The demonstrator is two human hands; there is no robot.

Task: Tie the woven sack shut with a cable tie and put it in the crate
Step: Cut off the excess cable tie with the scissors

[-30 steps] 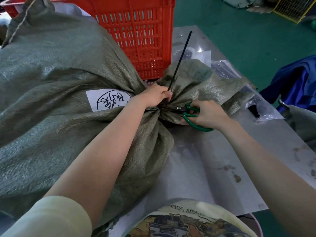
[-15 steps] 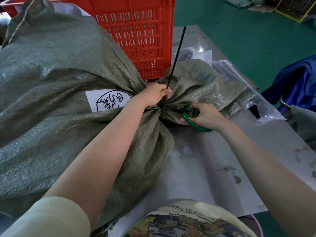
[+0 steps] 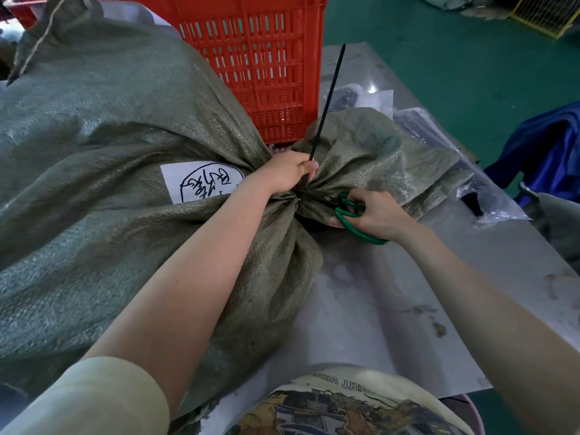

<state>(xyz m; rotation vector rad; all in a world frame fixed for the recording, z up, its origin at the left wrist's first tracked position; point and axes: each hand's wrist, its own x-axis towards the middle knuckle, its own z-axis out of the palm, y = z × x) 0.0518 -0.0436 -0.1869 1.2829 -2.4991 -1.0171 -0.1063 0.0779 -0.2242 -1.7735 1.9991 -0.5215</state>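
The woven sack (image 3: 110, 199) fills the left half of my view, lying heavy on the grey bench (image 3: 392, 309), its gathered neck pointing right and its loose mouth flaring out beyond the cinch. Behind it, at the far edge of the bench, stands the red crate (image 3: 266, 58), touching the sack's far side.

My left hand (image 3: 285, 174) is clenched around the neck, pinching the base of the black cable tie (image 3: 328, 102), whose long free tail sticks up and away toward the crate. My right hand (image 3: 379, 211) grips the green-handled scissors (image 3: 351, 215), with the blades pointing left into the cinch; the blade tips are buried in the folds, so I cannot tell whether they are around the tail yet.

I judge the tie is already pulled tight and I am at the trimming step. The next move calls for getting the blades onto the tail close to the lock without nicking the weave or my left fingers just beside them.

After that the sack must go up over the crate's tall rim. The near right of the bench is open, but clear plastic bags (image 3: 470, 171) crowd the far right edge.
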